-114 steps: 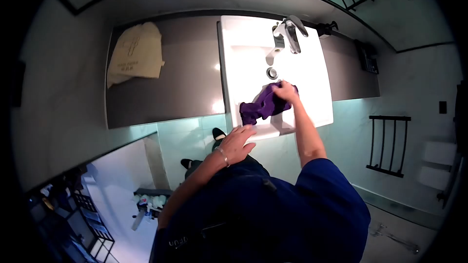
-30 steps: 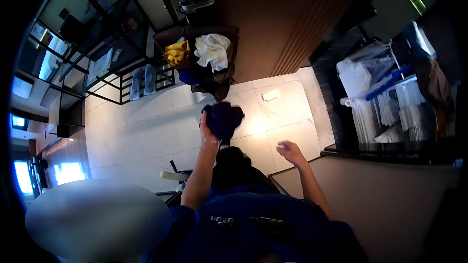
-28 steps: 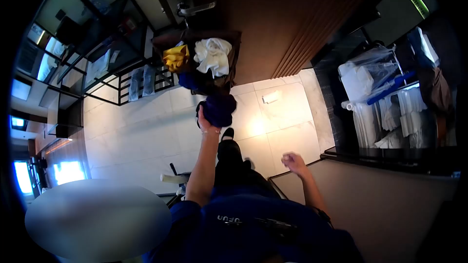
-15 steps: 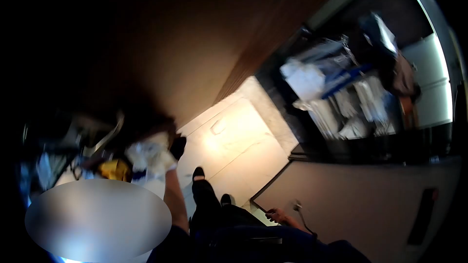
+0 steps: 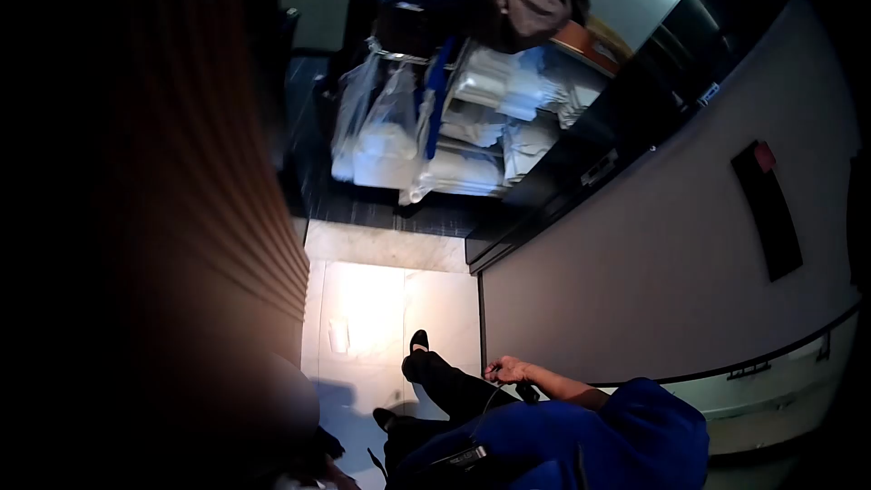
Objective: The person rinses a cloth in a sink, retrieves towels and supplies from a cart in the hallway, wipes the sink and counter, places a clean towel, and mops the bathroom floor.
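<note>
My right hand [image 5: 505,369] is by the lower end of the grey door, in front of my waist. Its fingers are curled together; what they hold, if anything, is too small to make out. A thin dark cord [image 5: 491,398] runs close beside it, down toward my blue top [image 5: 553,436]. At the bottom edge, left of my legs, a dim pinkish shape and a dark one show, but I cannot tell whether my left hand is among them. The purple cloth cannot be made out.
Ahead stands a cart with folded white linens [image 5: 472,168], clear plastic bags [image 5: 386,150] and a brown bag [image 5: 526,4]. The grey door [image 5: 626,263] is at the right, a ribbed brown panel [image 5: 245,218] at the left. A small white item [image 5: 338,336] lies on the tiled floor [image 5: 435,308].
The view has gone from the sink to the doorway and turned right. The bin with yellow and white cloths has left view. My left hand, earlier holding the purple cloth, is no longer clearly visible.
</note>
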A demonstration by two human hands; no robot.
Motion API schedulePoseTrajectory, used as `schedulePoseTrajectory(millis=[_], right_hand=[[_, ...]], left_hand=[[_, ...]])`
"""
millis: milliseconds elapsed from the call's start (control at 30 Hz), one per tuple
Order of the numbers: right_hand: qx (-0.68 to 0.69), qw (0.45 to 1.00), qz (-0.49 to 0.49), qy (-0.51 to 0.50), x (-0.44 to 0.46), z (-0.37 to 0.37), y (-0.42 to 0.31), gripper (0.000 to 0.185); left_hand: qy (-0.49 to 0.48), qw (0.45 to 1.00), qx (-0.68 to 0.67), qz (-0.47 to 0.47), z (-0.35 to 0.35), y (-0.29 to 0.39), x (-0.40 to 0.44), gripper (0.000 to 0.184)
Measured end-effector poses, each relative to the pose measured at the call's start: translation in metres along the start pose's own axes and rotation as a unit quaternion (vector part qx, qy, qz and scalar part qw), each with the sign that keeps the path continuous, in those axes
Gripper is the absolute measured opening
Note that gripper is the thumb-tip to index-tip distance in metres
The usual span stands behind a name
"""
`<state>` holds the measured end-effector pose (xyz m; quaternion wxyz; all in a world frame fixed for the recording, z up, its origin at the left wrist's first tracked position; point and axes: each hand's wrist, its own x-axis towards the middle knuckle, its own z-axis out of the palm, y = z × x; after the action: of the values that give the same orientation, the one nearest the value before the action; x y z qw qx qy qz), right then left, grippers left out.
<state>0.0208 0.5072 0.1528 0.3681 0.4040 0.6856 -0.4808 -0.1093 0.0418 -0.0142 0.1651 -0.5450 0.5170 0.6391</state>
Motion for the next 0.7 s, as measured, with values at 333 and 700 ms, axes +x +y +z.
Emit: schedulePoseTrajectory(millis=[333,700], right_hand=[[0.112,0.957,-0.254,0.081,0.149,-0.164,-0.004,0.025],[0.083,0.843,-0.348,0.402,0.084,-0.243,-0.112,0.025]], left_hand=[[-0.126,0.861,0.464,0.168,0.138,0.026,-0.059,0.02],[-0.412,0.738,0.497,0.194,0.531,0.201,-0.143,0.011]])
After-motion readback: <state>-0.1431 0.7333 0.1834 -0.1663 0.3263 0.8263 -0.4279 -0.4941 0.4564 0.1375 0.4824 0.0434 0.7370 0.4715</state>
